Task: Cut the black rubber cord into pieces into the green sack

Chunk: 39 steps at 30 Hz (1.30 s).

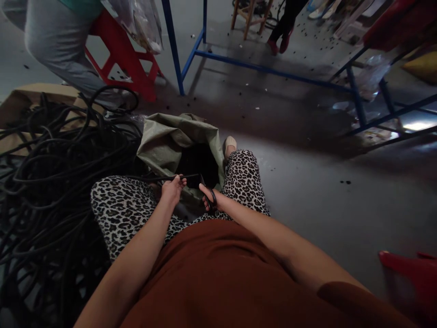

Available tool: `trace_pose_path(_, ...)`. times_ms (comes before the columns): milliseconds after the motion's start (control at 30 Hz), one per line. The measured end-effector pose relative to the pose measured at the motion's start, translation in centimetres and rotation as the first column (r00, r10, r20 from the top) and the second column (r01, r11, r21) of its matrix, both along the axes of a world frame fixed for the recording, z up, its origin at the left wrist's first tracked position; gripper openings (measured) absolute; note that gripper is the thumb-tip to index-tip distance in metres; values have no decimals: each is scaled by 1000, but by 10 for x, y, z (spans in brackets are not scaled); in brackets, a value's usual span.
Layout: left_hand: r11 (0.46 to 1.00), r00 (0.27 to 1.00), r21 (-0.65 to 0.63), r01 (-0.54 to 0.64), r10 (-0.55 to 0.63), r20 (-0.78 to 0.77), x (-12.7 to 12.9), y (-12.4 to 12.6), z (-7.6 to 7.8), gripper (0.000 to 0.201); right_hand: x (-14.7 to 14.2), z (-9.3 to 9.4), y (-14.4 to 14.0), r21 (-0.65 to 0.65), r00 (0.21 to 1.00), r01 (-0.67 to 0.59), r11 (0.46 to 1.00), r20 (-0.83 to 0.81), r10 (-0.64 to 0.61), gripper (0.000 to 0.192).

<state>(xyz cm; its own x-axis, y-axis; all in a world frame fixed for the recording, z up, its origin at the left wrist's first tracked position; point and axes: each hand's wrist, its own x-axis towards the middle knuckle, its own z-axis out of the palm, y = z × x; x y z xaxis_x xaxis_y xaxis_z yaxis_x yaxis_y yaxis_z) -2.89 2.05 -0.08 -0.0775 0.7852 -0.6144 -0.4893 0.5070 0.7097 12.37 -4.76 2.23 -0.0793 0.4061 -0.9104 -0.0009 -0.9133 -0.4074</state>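
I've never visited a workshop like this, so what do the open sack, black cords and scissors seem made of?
Open sack: probably plastic fabric; stiff creases, dull sheen.
Black cords: perhaps rubber; smooth, faintly shiny, in loose bends.
Scissors: dark handle, maybe plastic; blades too small to judge.

held cord (191, 176): black | scissors (214, 197): black handles | heaped cords (37, 157): black | sack (159, 148): olive-green, dark within | wearer's trousers (246, 175): leopard print, black spots on off-white | top (211, 273): plain rust-brown | shoe (231, 140): beige | cardboard (51, 90): tan | stool (124, 57): red | metal frame (266, 69): blue | co-worker's trousers (56, 38): light grey | floor (307, 196): grey, dark specks
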Motion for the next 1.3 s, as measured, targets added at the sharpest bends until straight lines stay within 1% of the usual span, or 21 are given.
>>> trace_pose_path(100, 1000, 999, -7, -27, 27, 22, -1, 2, 0, 12, 0, 4, -1, -4, 995, -85, 996, -61, 85, 61)
trace_pose_path(167, 1000, 999, -6, -28, 28, 38, 0, 1, 1, 12, -1, 4, -1, 11, 992, -103, 995, -75, 104, 62)
trace_pose_path(400, 999, 998, 12, 31, -32, 56, 3, -5, 1, 12, -3, 5, 2, 21, 995, -88, 996, -48, 89, 63)
trace_pose_path(533, 999, 997, 4, 53, -53, 49, 6, -8, 1, 13, -3, 2, 3, 38, 995, -85, 996, -43, 86, 63)
trace_pose_path(733, 996, 994, -14, 90, -89, 55, 8, -11, 3, 12, -3, -9, 2, 66, 998, -48, 997, -37, 50, 61)
trace_pose_path(900, 995, 994, -42, 90, -87, 64, 8, -10, 7, 7, -4, -12, 1, 137, 1000, 29, 990, -10, -28, 54)
trace_pose_path(1033, 996, 999, -82, 20, -16, 46, 2, -3, 8, 9, -4, -12, 0, 134, 999, 54, 990, 0, -54, 52)
trace_pose_path(1133, 996, 999, -76, -42, 42, -3, -2, 2, 7, 11, -4, -13, 0, 125, 995, 100, 987, -16, -99, 49)
trace_pose_path(1300, 995, 998, -87, -40, 36, -54, 0, 1, 5, 8, -5, -16, 0, 138, 991, 134, 981, 3, -135, 45)
